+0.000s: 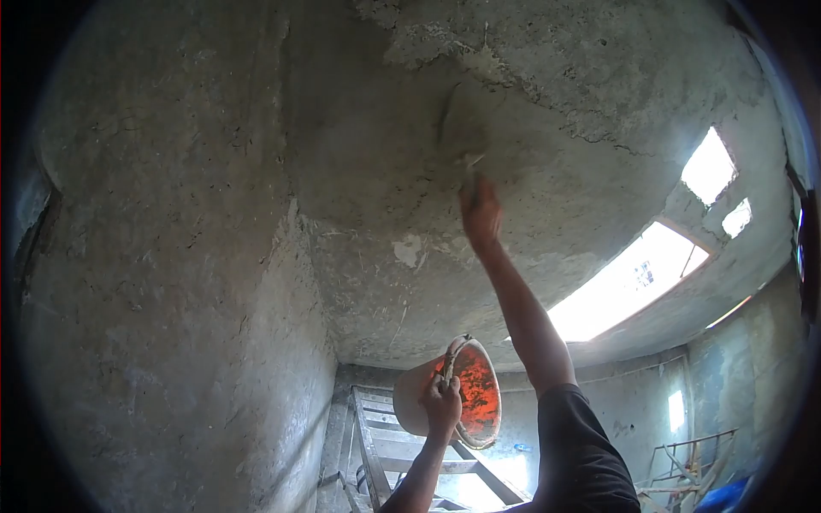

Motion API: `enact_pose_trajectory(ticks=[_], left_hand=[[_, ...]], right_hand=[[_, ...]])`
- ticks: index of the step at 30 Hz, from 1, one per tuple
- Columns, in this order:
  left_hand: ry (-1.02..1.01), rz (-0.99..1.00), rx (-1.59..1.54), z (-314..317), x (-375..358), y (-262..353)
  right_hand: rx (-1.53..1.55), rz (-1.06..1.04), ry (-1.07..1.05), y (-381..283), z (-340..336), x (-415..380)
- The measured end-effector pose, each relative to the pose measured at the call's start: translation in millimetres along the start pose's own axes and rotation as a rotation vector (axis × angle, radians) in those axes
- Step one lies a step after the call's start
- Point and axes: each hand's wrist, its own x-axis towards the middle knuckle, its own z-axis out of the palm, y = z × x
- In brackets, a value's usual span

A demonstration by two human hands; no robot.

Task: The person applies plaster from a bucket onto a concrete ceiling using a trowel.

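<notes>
My left hand is closed on the near edge of a bucket, at its rim and handle. The bucket is tilted, so its mouth faces right and shows an orange inside streaked with grey mortar. Above it, my right arm is stretched up and my right hand grips the handle of a trowel. Its blade lies close to or against the grey plastered wall; motion blurs it, so contact is hard to judge. The wall around the blade looks darker and smoother.
A ladder stands below, behind the bucket. Bright openings break the wall at the right. At lower right are a metal frame and something blue. Rough, cracked mortar edges the patch above.
</notes>
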Motion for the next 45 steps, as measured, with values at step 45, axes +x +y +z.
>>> enact_pose_trajectory(ticks=[45], left_hand=[[0.006, -0.068, -0.033, -4.8, 1.4, 8.2]], right_hand=[[0.059, -0.085, -0.447, -13.1, -0.6, -60.1]])
